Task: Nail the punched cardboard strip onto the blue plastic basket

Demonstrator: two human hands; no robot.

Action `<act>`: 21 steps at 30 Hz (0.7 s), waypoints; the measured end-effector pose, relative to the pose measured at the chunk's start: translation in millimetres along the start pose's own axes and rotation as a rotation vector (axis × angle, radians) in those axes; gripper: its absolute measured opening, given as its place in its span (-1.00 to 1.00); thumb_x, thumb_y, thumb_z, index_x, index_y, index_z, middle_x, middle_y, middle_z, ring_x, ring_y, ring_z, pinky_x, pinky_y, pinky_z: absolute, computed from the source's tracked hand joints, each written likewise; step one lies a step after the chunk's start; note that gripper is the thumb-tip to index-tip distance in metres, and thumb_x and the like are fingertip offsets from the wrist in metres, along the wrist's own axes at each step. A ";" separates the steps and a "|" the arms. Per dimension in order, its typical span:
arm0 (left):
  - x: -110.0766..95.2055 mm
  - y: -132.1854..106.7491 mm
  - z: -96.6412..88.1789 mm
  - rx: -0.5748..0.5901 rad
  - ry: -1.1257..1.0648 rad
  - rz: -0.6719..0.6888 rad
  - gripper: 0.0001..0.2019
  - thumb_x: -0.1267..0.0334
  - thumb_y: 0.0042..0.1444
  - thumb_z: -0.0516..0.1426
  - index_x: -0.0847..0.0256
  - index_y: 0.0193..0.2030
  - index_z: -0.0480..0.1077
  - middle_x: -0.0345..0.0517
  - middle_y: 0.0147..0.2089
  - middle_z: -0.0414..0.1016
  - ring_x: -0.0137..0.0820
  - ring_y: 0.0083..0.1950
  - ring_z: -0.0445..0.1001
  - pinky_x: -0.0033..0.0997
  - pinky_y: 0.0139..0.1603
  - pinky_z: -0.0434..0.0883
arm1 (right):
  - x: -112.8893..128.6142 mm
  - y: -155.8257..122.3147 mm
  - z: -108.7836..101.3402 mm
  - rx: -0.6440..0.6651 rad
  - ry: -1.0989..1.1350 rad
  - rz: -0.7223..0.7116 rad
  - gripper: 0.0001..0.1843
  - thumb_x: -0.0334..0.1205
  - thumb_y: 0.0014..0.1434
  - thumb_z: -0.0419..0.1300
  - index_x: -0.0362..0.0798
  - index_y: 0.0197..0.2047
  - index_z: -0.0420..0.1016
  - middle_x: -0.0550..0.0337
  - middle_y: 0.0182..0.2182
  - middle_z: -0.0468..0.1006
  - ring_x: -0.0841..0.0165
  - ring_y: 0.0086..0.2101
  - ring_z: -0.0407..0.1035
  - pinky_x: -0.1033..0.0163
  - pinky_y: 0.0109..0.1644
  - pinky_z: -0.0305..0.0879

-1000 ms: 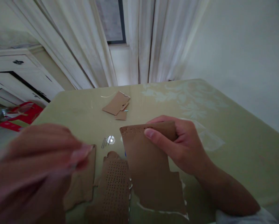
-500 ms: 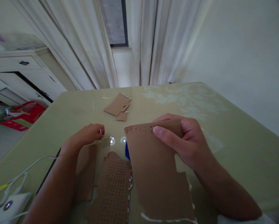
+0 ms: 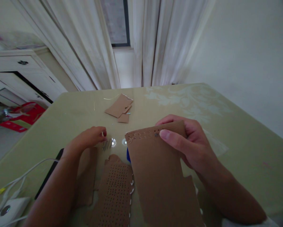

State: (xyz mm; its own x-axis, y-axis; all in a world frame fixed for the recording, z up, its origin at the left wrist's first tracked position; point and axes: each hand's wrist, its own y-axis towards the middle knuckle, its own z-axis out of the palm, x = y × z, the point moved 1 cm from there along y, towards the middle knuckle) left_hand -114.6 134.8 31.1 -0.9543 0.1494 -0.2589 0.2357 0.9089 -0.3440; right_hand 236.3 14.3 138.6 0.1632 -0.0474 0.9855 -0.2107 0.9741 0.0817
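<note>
My right hand (image 3: 187,138) grips a brown cardboard sheet (image 3: 160,170) by its upper right corner, thumb on the near face and fingers behind. Rows of small holes run along the sheet's top edge, and a small dark grey spot shows beside my thumb. My left hand (image 3: 96,135) is closed in a pinch just above the table; what is between its fingertips is too small to make out. Thin metal pins (image 3: 107,144) lie in a group right by those fingertips. Below them rests a cardboard piece (image 3: 115,189) punched with many holes, its right edge torn white.
Plain cardboard (image 3: 87,176) lies under my left forearm, beside a dark flat object (image 3: 49,173). Cardboard scraps (image 3: 120,107) sit farther back. A blue object (image 3: 128,155) peeks out behind the held sheet. White cables (image 3: 37,164) and a white power strip (image 3: 10,209) are at lower left.
The held sheet has tilted and shifted slightly to the right at its lower end. My right thumb has slid a little right, baring more holes. My left hand stays by the pins.
</note>
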 end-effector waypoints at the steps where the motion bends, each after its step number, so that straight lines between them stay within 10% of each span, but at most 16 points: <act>1: -11.2 -4.6 -2.8 -0.059 -0.020 0.024 -0.86 0.18 0.23 0.24 0.16 -0.20 0.61 -0.03 -0.25 0.71 -0.19 -0.20 0.64 -0.30 -0.18 0.43 | -2.0 0.8 0.4 0.007 0.018 0.001 -0.77 -0.03 0.30 0.50 -0.01 -0.19 0.70 0.28 -0.43 0.52 0.47 -0.48 0.32 0.42 -0.48 0.21; 5: -82.0 -38.8 -11.5 -0.528 -0.372 0.423 -0.71 0.03 0.43 0.20 0.14 0.09 0.61 -0.01 -0.07 0.72 -0.24 -0.11 0.63 -0.27 -0.06 0.55 | -10.5 3.9 2.5 0.079 0.072 0.036 -0.75 -0.04 0.30 0.51 -0.01 -0.17 0.64 0.32 -0.44 0.50 0.49 -0.50 0.28 0.44 -0.49 0.18; 8: -128.8 -65.5 -9.4 -0.610 -0.549 0.916 -0.77 0.15 0.43 0.27 0.13 0.13 0.61 0.06 0.07 0.71 -0.25 0.01 0.68 -0.28 -0.01 0.60 | -14.4 4.5 3.0 0.151 0.088 0.058 -0.79 -0.09 0.32 0.50 0.00 -0.13 0.64 0.32 -0.40 0.52 0.49 -0.47 0.29 0.44 -0.45 0.20; 21: -141.9 -77.6 1.7 -0.817 -0.651 0.969 -0.88 0.17 0.42 0.31 0.15 -0.09 0.64 -0.03 -0.15 0.69 -0.34 -0.19 0.64 -0.34 -0.17 0.58 | -14.9 3.8 8.7 0.181 -0.121 0.046 -0.79 -0.06 0.36 0.45 -0.02 -0.13 0.61 0.35 -0.43 0.40 0.47 -0.46 0.19 0.39 -0.45 0.12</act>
State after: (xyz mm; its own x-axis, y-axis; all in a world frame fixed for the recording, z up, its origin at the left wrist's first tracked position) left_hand 2.8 42.4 93.0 -0.1740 0.8322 -0.5265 0.3518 0.5519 0.7561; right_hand 224.7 16.8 125.6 0.0347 -0.0410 0.9986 -0.3870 0.9206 0.0512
